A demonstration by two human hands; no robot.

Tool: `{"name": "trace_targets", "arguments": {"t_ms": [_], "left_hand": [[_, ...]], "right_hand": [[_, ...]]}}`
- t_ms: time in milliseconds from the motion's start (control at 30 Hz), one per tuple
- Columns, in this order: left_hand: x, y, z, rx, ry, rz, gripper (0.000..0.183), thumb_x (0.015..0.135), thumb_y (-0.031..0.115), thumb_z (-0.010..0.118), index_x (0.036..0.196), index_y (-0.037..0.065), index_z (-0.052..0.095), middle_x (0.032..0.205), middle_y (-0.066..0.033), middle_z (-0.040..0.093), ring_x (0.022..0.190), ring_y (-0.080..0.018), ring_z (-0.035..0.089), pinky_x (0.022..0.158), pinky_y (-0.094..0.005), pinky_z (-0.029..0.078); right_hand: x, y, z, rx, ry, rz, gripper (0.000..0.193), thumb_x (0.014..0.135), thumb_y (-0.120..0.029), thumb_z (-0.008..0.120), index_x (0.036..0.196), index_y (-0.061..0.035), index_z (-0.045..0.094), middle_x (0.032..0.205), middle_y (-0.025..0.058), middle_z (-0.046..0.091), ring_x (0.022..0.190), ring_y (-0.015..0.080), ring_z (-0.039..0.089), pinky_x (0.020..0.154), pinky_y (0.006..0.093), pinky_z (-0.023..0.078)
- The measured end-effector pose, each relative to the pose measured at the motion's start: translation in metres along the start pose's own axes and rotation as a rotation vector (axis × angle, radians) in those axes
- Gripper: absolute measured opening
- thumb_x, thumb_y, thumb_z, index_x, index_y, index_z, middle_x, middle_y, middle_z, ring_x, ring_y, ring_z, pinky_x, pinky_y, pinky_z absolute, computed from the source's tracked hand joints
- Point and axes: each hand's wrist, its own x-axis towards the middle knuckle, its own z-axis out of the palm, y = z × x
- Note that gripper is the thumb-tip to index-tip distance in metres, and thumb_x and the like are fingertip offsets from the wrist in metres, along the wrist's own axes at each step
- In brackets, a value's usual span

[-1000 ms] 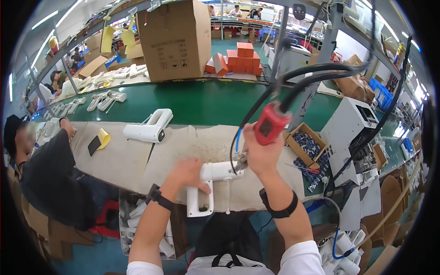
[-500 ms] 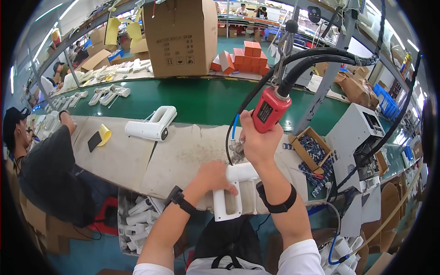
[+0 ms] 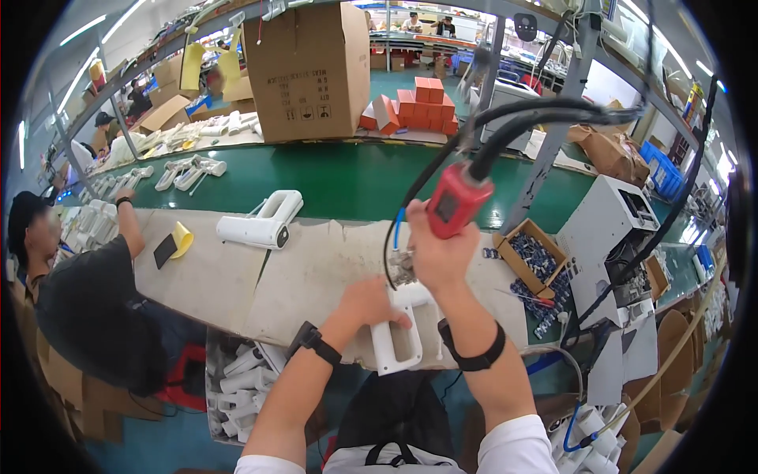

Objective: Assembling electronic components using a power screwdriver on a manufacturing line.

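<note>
My left hand [image 3: 365, 304] grips a white plastic housing [image 3: 384, 347] with a loop-shaped handle, lying at the front edge of the bench. Wrapped in my right hand [image 3: 444, 257] is a red electric screwdriver [image 3: 459, 199], held upright above the housing's far end. Its tip is hidden behind my hand. A thick black cable [image 3: 513, 142] runs up from the tool, and a blue tube [image 3: 397, 229] hangs beside it. Another white housing [image 3: 257, 229] lies farther left, apart from both hands.
At right, a cardboard box [image 3: 530, 257] of small dark parts stands by a white machine [image 3: 604, 237]. A green conveyor [image 3: 339, 170] crosses behind the bench, with a large carton [image 3: 308, 79] beyond. At left, a co-worker [image 3: 87, 292] reaches over the bench near a yellow-and-black piece [image 3: 174, 243].
My right hand and the screwdriver have shifted slightly left and down, and the tool is blurred. The housing under my left hand has tilted a little. The co-worker's arm has moved right.
</note>
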Motion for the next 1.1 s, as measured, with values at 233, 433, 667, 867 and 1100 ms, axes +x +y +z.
{"name": "trace_targets", "arguments": {"t_ms": [233, 433, 667, 867, 1100], "left_hand": [[0.013, 0.008, -0.005, -0.081, -0.003, 0.019, 0.092, 0.044, 0.065, 0.081, 0.105, -0.001, 0.06, 0.101, -0.0189, 0.065, 0.098, -0.0346, 0.063, 0.082, -0.0428, 0.05], [0.01, 0.008, -0.002, -0.226, 0.065, 0.188, 0.082, 0.047, 0.057, 0.084, 0.104, 0.002, 0.061, 0.102, -0.0187, 0.065, 0.097, -0.0354, 0.062, 0.081, -0.044, 0.05], [-0.02, -0.006, 0.024, -0.357, 0.282, -0.145, 0.094, 0.053, 0.056, 0.083, 0.12, -0.002, 0.051, 0.12, -0.0239, 0.055, 0.118, -0.0386, 0.048, 0.095, -0.0436, 0.039], [-0.031, 0.002, 0.05, -0.352, 0.306, -0.172, 0.103, 0.058, 0.064, 0.076, 0.131, 0.0, 0.044, 0.13, -0.0267, 0.048, 0.134, -0.0402, 0.027, 0.108, -0.0577, 0.009], [-0.027, 0.005, 0.057, -0.313, 0.333, -0.183, 0.099, 0.058, 0.068, 0.073, 0.13, 0.004, 0.048, 0.131, -0.0229, 0.049, 0.137, -0.0383, 0.023, 0.106, -0.0636, 0.003]], "right_hand": [[-0.005, -0.03, -0.017, -0.009, -0.039, 0.086, 0.016, 0.086, -0.011, 0.067, 0.076, -0.0006, 0.06, 0.054, 0.0003, 0.056, 0.044, 0.0077, 0.052, 0.042, 0.0224, 0.039], [-0.023, 0.01, -0.018, -0.059, -0.051, 0.155, 0.019, 0.085, -0.016, 0.069, 0.075, -0.0022, 0.06, 0.055, -0.0001, 0.055, 0.047, 0.0072, 0.052, 0.045, 0.0235, 0.04], [-0.017, 0.004, -0.029, -0.038, -0.036, 0.143, 0.014, 0.087, -0.012, 0.067, 0.08, -0.0028, 0.06, 0.06, -0.0009, 0.056, 0.048, 0.0067, 0.052, 0.045, 0.0226, 0.04], [0.011, -0.048, -0.002, 0.121, -0.042, 0.125, 0.012, 0.088, -0.009, 0.065, 0.08, -0.0013, 0.06, 0.057, -0.0006, 0.056, 0.046, 0.0062, 0.051, 0.044, 0.0211, 0.037], [0.009, 0.001, 0.015, 0.053, -0.06, 0.127, 0.019, 0.087, -0.014, 0.068, 0.076, -0.0022, 0.059, 0.055, 0.0001, 0.055, 0.045, 0.0067, 0.05, 0.044, 0.0225, 0.038]]}}
